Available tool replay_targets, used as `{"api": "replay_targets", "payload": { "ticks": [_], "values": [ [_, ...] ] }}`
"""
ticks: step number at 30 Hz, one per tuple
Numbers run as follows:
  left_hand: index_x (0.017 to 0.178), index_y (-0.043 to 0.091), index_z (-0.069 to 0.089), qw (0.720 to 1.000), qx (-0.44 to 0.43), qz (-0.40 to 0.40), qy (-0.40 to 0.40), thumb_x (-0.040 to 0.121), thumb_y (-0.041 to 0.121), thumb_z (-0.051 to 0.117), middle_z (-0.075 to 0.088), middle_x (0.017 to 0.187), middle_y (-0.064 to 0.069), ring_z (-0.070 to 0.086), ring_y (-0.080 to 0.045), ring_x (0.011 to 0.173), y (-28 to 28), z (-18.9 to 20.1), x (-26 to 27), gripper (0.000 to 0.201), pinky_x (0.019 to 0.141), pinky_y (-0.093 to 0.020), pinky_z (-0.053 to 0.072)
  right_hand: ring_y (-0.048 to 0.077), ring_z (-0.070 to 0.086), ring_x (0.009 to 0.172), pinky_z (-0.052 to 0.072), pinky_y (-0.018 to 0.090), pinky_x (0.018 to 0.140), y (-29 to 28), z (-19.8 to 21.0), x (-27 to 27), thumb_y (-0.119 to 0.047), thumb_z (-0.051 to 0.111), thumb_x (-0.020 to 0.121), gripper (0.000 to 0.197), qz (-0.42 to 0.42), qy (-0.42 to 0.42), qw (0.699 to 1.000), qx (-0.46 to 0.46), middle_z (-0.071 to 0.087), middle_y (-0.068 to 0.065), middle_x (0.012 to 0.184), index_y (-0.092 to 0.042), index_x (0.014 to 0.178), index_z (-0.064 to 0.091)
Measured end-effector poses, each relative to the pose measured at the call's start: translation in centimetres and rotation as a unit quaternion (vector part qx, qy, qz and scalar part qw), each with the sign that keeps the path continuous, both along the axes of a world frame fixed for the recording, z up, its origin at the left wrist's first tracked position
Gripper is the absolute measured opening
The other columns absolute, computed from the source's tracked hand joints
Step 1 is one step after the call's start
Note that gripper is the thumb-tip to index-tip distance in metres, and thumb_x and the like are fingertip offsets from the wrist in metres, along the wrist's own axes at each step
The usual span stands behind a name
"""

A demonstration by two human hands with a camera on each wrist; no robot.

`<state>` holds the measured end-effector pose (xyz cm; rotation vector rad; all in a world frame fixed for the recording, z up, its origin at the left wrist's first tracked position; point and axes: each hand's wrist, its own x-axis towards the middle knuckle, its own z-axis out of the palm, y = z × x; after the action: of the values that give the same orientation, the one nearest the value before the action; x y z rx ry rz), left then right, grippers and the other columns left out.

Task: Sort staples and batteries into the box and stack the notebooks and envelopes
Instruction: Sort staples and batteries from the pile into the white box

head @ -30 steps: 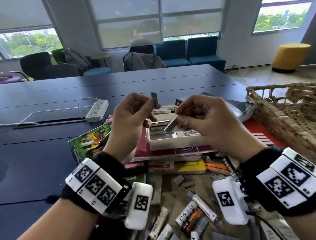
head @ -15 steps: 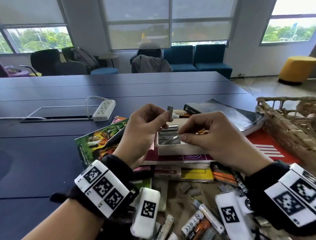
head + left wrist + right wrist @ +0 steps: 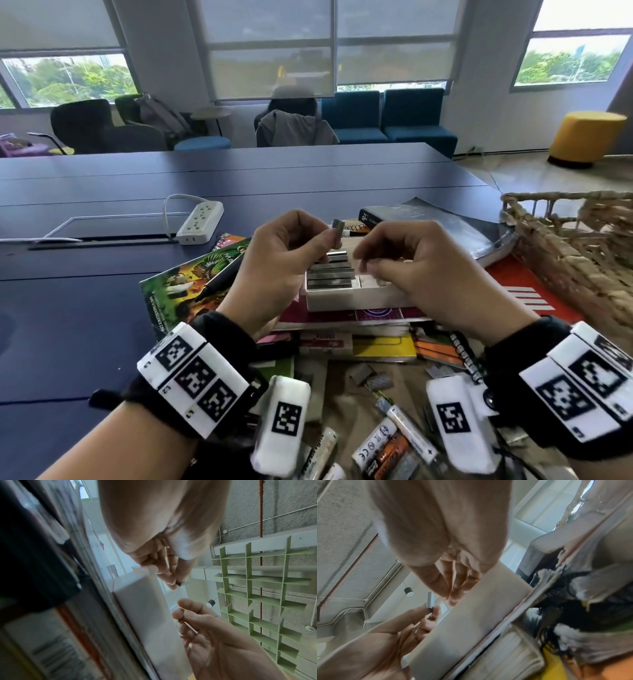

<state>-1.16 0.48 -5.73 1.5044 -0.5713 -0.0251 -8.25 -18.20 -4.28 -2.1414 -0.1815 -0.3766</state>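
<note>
A white box [image 3: 359, 301] sits on a magenta notebook [image 3: 376, 313] atop a pile of notebooks. Several staple strips [image 3: 330, 274] lie side by side in its left half. My left hand [image 3: 334, 236] hovers over the box's left end and pinches one upright staple strip [image 3: 338, 225], also seen in the right wrist view [image 3: 429, 600]. My right hand [image 3: 368, 270] reaches into the box with its fingers pointing down; I see nothing between them [image 3: 452, 597]. Batteries [image 3: 387, 442] and loose staple pieces [image 3: 363, 373] lie on brown paper near me.
A wicker basket [image 3: 565, 246] stands at the right. A white power strip [image 3: 200, 222] lies at the back left. A black pen [image 3: 219, 281] rests on a jungle-cover notebook [image 3: 191, 284]. A grey book [image 3: 445, 222] and a red notebook [image 3: 513, 291] lie beyond the box.
My right hand has lowered the staple strip it held into the box, where it now lies with the others. My left hand still holds its strip upright.
</note>
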Motion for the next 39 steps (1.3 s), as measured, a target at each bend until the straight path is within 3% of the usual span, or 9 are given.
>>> {"api": "replay_targets", "payload": {
  "ticks": [3,8,14,19,24,28,32,36,39],
  "values": [
    [0.091,0.010,0.070,1.000,0.021,-0.005,-0.020,0.081,0.027,0.075,0.074,0.087,-0.013,0.064,-0.013,0.075,0.0,-0.1,0.0,0.020,0.069,-0.022,0.051,0.033,0.064,0.079,0.057,0.037,0.070,-0.2,0.3,-0.1,-0.003,0.073,0.089,0.018,-0.040,-0.045,0.996,0.060,0.069,0.012,0.084,-0.019,0.096,0.076],
    [0.089,0.009,0.074,0.998,0.052,-0.011,-0.045,0.084,0.017,0.081,0.076,0.083,-0.008,0.069,-0.015,0.078,0.0,-0.2,0.1,0.011,0.075,-0.028,0.054,0.019,0.067,0.080,0.060,0.032,0.074,-0.2,0.8,-0.6,-0.013,0.074,0.092,0.029,-0.017,-0.067,0.997,0.020,0.072,-0.004,0.087,-0.028,0.116,0.074],
    [0.092,0.005,0.075,0.994,0.086,-0.030,-0.066,0.085,0.013,0.080,0.077,0.086,-0.009,0.075,-0.024,0.084,0.0,0.3,-0.4,0.012,0.082,-0.034,0.061,0.009,0.069,0.078,0.053,0.018,0.070,-0.2,0.7,-0.5,-0.015,0.078,0.089,0.010,-0.012,-0.082,0.996,-0.036,0.073,-0.007,0.080,-0.022,0.096,0.078],
    [0.095,0.012,0.076,0.994,0.095,-0.015,-0.050,0.087,0.020,0.080,0.077,0.089,-0.005,0.074,-0.025,0.087,-0.1,0.3,-0.4,0.012,0.086,-0.037,0.060,0.011,0.067,0.073,0.055,0.025,0.069,-0.8,0.5,-0.4,-0.015,0.079,0.087,0.009,-0.050,-0.069,0.995,-0.056,0.072,-0.004,0.076,-0.023,0.092,0.078],
    [0.095,0.014,0.075,0.992,0.117,-0.013,-0.052,0.088,0.018,0.079,0.077,0.090,-0.004,0.073,-0.030,0.090,0.0,0.3,-0.4,0.009,0.090,-0.046,0.061,0.000,0.066,0.068,0.047,0.010,0.064,-0.9,0.1,-0.3,-0.016,0.079,0.087,0.011,-0.063,-0.032,0.992,-0.108,0.072,-0.012,0.072,-0.026,0.091,0.079],
    [0.094,0.014,0.075,0.990,0.126,-0.010,-0.058,0.088,0.018,0.078,0.076,0.089,-0.004,0.072,-0.031,0.090,0.1,0.4,-0.5,0.008,0.090,-0.047,0.060,-0.004,0.062,0.070,0.042,0.005,0.063,-0.5,0.1,-0.3,-0.017,0.079,0.087,0.011,-0.089,-0.032,0.985,-0.146,0.069,-0.013,0.072,-0.027,0.093,0.079],
    [0.092,0.015,0.075,0.989,0.132,-0.015,-0.065,0.088,0.017,0.079,0.076,0.088,-0.007,0.070,-0.036,0.089,0.0,0.3,-0.5,0.006,0.089,-0.050,0.059,-0.010,0.055,0.067,0.039,0.003,0.062,-0.1,1.0,-0.9,-0.020,0.077,0.087,0.007,-0.108,-0.046,0.976,-0.185,0.063,-0.015,0.064,-0.025,0.083,0.078],
    [0.091,0.014,0.075,0.986,0.143,-0.024,-0.077,0.089,0.016,0.078,0.075,0.088,-0.010,0.070,-0.040,0.088,0.1,0.2,-0.5,0.005,0.088,-0.053,0.057,-0.002,0.056,0.065,0.039,0.008,0.059,0.0,2.2,-1.6,-0.031,0.076,0.086,0.017,-0.068,-0.029,0.971,-0.229,0.062,-0.012,0.061,-0.025,0.072,0.071],
    [0.091,0.014,0.075,0.985,0.148,-0.029,-0.080,0.088,0.018,0.078,0.074,0.088,-0.015,0.066,-0.028,0.078,0.2,0.1,-0.5,0.006,0.079,-0.044,0.056,0.000,0.056,0.064,0.039,0.009,0.060,0.2,3.1,-2.3,-0.037,0.076,0.085,0.022,0.004,0.017,0.961,-0.276,0.062,-0.013,0.061,-0.026,0.068,0.069]
  ]
}}
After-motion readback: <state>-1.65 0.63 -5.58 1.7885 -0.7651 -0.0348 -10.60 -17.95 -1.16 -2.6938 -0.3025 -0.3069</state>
